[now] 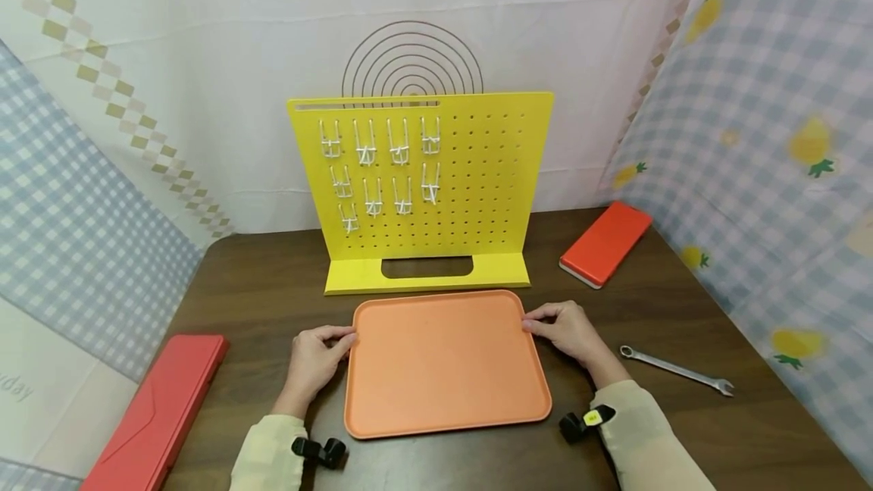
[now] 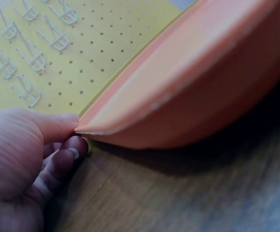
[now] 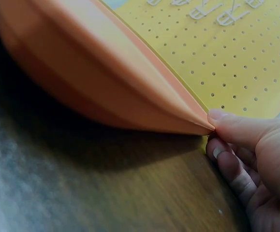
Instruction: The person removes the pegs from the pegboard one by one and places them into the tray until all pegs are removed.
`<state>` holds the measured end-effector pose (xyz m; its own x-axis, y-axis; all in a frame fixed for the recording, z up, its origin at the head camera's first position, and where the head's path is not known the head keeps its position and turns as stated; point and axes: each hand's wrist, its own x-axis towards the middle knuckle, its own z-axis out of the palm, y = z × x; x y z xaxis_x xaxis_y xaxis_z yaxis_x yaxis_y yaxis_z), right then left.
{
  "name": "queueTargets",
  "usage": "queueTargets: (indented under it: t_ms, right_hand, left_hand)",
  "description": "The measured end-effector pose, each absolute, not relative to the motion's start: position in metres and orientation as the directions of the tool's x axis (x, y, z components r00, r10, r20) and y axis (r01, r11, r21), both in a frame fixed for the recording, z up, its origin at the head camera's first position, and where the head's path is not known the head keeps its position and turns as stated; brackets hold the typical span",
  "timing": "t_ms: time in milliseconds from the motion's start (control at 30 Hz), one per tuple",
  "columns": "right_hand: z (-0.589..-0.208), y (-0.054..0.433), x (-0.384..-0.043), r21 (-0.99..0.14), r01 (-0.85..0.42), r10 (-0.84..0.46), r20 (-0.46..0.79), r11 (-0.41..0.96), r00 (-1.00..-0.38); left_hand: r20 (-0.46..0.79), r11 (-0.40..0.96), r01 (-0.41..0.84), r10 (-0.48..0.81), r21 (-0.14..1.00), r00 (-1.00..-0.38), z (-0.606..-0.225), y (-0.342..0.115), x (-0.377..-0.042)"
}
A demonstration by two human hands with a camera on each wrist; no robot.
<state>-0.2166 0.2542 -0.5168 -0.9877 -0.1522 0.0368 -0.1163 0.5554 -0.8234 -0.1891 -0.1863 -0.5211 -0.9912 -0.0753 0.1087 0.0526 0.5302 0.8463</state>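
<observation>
An orange tray point(image 1: 446, 366) with rounded corners and a raised rim is held between both hands, in front of the yellow pegboard. My left hand point(image 1: 316, 362) pinches its left rim near the far corner, thumb on top and fingers beneath, as the left wrist view shows at the tray edge point(image 2: 178, 106). On the opposite side, my right hand point(image 1: 569, 332) pinches the right rim the same way. Dark shadow lies under the tray point(image 3: 91, 92) in the right wrist view; whether any part of it touches the table cannot be told.
Behind the tray stands a yellow pegboard point(image 1: 480, 195) with several white wire hooks point(image 1: 398, 154) on its left half. A red box point(image 1: 607, 243) lies back right, a combination wrench point(image 1: 675, 370) at the right, and a long red case point(image 1: 160, 408) at the left on the brown table point(image 1: 252, 279).
</observation>
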Motion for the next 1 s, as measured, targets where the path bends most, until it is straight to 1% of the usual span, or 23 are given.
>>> queueTargets:
  t_ms: [133, 300, 400, 600, 733, 900, 1000]
  right_hand:
    - [-0.516, 0.253, -0.216, -0.819, -0.112, -0.151, 0.032, 0.563, -0.988]
    - [-0.514, 0.250, -0.217, -0.824, -0.094, -0.139, 0.018, 0.558, -0.990]
    - [-0.513, 0.250, -0.216, -0.823, -0.095, -0.141, 0.018, 0.559, -0.990]
    - [-0.515, 0.252, -0.215, -0.822, -0.109, -0.141, 0.035, 0.559, -0.989]
    - [-0.516, 0.253, -0.216, -0.815, -0.119, -0.153, 0.037, 0.567, -0.988]
    - [-0.517, 0.254, -0.215, -0.810, -0.108, -0.147, 0.027, 0.576, -0.989]
    - [-0.518, 0.254, -0.215, -0.810, -0.102, -0.144, 0.021, 0.578, -0.989]
  left_hand:
    - [0.107, 0.519, 0.053, -0.076, 0.853, -0.991, -0.520, -0.188, -0.188]
    - [0.091, 0.449, 0.041, -0.090, 0.892, -0.992, -0.515, -0.192, -0.190]
    - [0.116, 0.451, 0.063, -0.092, 0.890, -0.989, -0.506, -0.195, -0.195]
    - [0.263, 0.543, 0.195, -0.050, 0.817, -0.964, -0.462, -0.204, -0.214]
    - [0.331, 0.565, 0.249, -0.045, 0.787, -0.943, -0.425, -0.207, -0.230]
    - [0.404, 0.543, 0.315, -0.049, 0.778, -0.914, -0.389, -0.202, -0.252]
    - [0.431, 0.503, 0.341, -0.071, 0.794, -0.900, -0.373, -0.197, -0.267]
